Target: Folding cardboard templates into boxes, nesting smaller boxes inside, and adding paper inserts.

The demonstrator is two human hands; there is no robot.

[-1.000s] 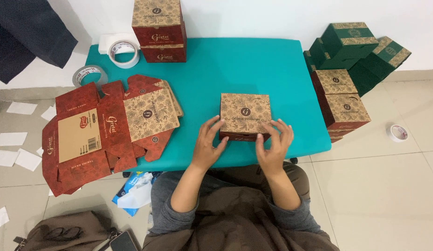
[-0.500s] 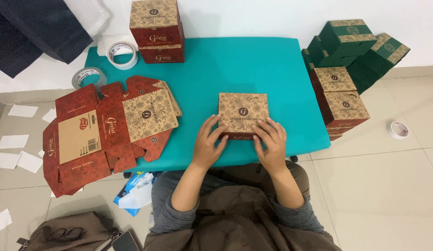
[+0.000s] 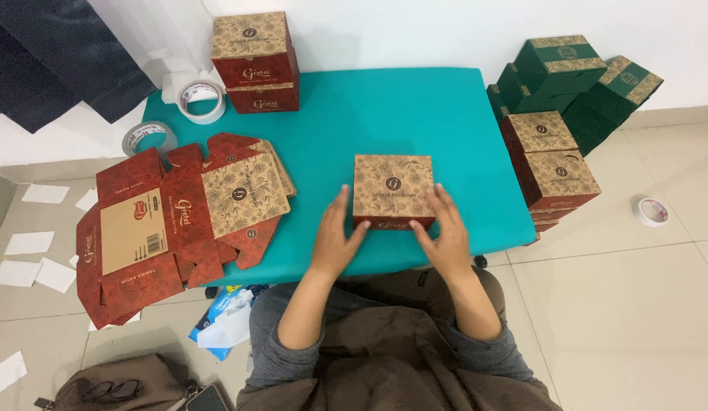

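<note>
- Now the closed box (image 3: 392,188) sits near the front edge of the teal table (image 3: 415,106), straight ahead of the person; its square lid is tan with a leafy print and a small dark round mark in the middle, and a dark red wall shows along the near side.
- Left hand (image 3: 335,236) lies flat on the table with open fingers, its fingertips touching the box's near left corner; it grips nothing.
- Right hand (image 3: 445,232) is open too, fingers spread against the box's near right corner and side, pressing rather than clasping.
- Compared with half a second ago, both hands have slid lower and outward, off the lid's front edge to the corners; the box itself stays in the same spot.
- To the left, flat unfolded red cartons (image 3: 171,221) hang over the table edge, with two tape rolls (image 3: 202,100) behind them.
- At the back stands a stack of red boxes (image 3: 253,61); to the right, on the floor, are red boxes (image 3: 552,167) and green boxes (image 3: 574,76).
</note>
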